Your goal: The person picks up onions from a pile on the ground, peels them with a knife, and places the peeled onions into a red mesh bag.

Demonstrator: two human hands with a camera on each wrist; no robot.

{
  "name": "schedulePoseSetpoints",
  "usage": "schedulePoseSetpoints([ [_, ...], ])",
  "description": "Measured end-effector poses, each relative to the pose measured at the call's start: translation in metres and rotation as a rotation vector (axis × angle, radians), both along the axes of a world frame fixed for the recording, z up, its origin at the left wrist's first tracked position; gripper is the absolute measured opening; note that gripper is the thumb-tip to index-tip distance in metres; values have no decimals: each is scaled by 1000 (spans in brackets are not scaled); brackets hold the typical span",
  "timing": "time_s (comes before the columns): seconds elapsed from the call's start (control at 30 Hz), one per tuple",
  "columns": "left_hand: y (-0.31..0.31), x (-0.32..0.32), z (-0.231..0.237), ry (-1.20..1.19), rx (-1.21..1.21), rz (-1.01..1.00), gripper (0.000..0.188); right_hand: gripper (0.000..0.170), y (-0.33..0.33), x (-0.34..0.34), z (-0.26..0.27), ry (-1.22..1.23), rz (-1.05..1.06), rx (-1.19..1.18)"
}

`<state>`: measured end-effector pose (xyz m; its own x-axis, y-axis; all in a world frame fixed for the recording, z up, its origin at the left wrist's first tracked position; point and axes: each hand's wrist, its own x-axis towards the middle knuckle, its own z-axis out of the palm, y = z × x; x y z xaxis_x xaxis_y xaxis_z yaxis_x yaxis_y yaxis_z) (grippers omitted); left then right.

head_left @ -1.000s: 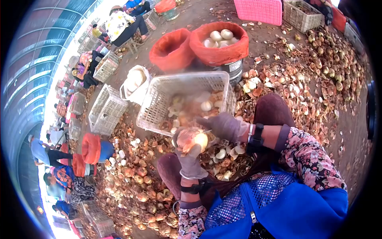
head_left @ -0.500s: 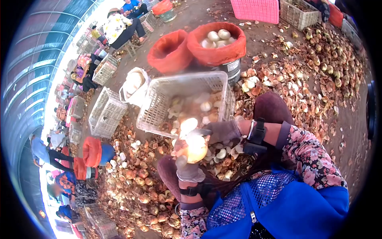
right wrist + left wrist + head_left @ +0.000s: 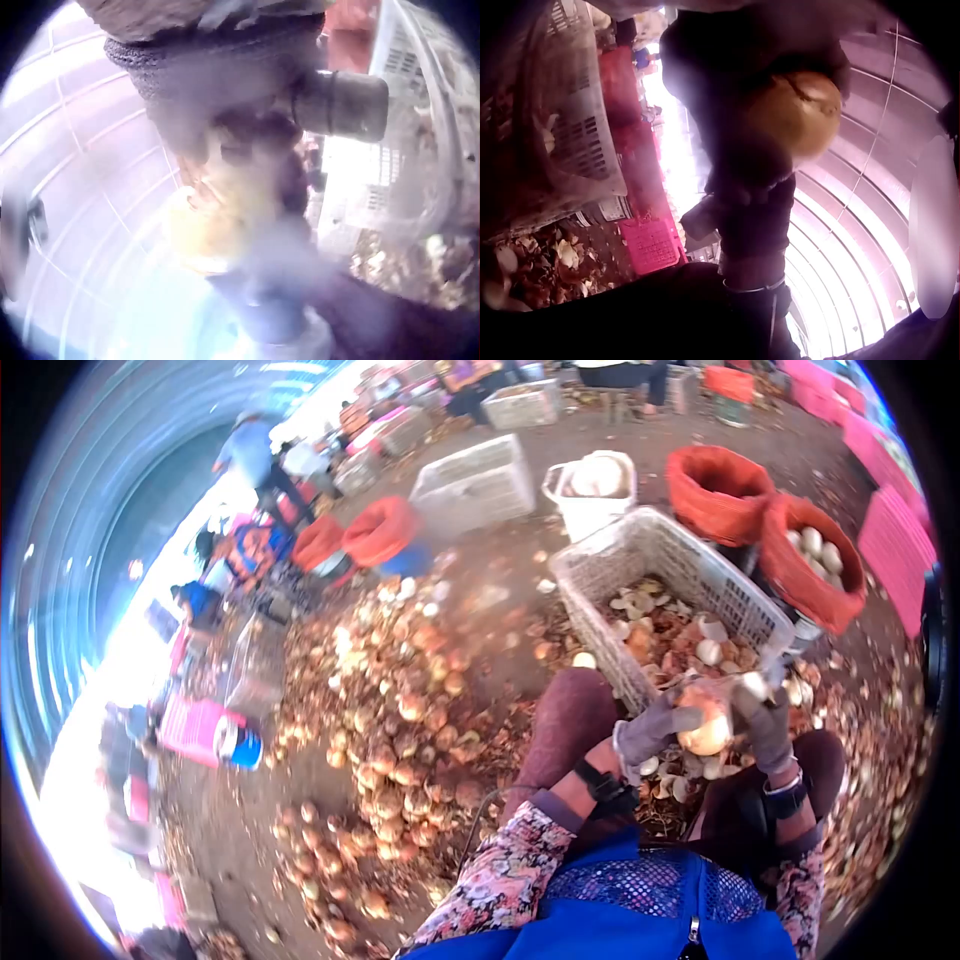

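The left hand (image 3: 645, 738) grips an onion (image 3: 708, 724) near the basket (image 3: 712, 576). The right hand (image 3: 765, 728) is at the onion's right; its grip is unclear.

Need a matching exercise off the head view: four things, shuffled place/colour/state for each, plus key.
1. Nearest crate
2. Large onion
3. Small bucket just beyond the crate
4. Lining of the rightmost bucket

A. Red-orange
B. Held in the left hand
C. White, with a loop handle at its side
D. Holds loose peels and scraps

Pairs: 1-D, 2-B, 3-C, 4-A
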<state>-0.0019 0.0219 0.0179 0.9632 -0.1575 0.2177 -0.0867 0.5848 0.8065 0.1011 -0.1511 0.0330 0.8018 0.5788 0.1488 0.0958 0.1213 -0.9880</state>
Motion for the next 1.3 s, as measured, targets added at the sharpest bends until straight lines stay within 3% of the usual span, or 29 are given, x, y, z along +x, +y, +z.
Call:
schedulePoseSetpoints([
  [0.07, -1, 2, 2, -41, -141, 0, 69, 26, -6, 8, 1, 406, 11, 62],
  [0.13, -4, 13, -12, 48, -219, 192, 71, 33, -8, 15, -7, 458, 163, 300],
  [0.17, -7, 16, -12, 61, -269, 245, 72, 34, -9, 15, -2, 568, 109, 309],
  [0.2, -6, 3, 3, 93, -230, 199, 69, 36, -6, 12, 0, 598, 78, 285],
  [0.3, -24, 18, -21, 137, -231, 394, 65, 38, 4, -9, 13, 446, 93, 131],
  [0.43, -16, 17, -28, 82, -559, 47, 60, 34, 5, -20, 24, 326, 164, 27],
  [0.47, -17, 16, -16, 4, -519, -9, 62, 34, 1, -11, 8, 380, 171, 151],
  [0.63, -20, 27, -46, 14, -942, -39, 70, 26, 2, 16, -7, 518, 2, 222],
  [0.67, -16, 24, -52, 16, -961, -23, 69, 24, 0, 23, -1, 735, -138, 213],
  [0.7, -11, 20, -52, 34, -961, 1, 69, 27, -8, 46, -32, 719, -158, 346],
  [0.8, -2, 6, -41, 139, -857, 131, 68, 36, -27, 53, -59, 717, 88, 456],
  [0.9, 3, 0, -17, 290, -693, 317, 67, 42, 8, 17, -30, 617, 235, 194],
  [0.93, 0, 0, -12, 338, -636, 373, 67, 45, 11, 11, -38, 109, 322, 5],
  [1.0, 1, 4, -8, 392, -517, 413, 67, 48, 12, -2, -33, -144, 481, -178],
  [1.07, 18, 12, -29, 135, -235, 101, 66, 44, 15, -15, -8, 230, 445, -139],
  [1.1, 12, 13, -23, 139, -156, 206, 68, 43, 16, -22, 4, 413, 399, -109],
  [1.2, -15, 13, 23, 33, 79, 634, 78, 44, 10, -21, 15, 305, 253, -177],
  [1.23, -10, 18, 6, 19, 335, 669, 86, 45, 8, -19, 13, 216, 206, -152],
  [1.3, -5, 22, -10, -59, 303, 595, 86, 49, 12, -15, 6, 39, 147, -120],
])
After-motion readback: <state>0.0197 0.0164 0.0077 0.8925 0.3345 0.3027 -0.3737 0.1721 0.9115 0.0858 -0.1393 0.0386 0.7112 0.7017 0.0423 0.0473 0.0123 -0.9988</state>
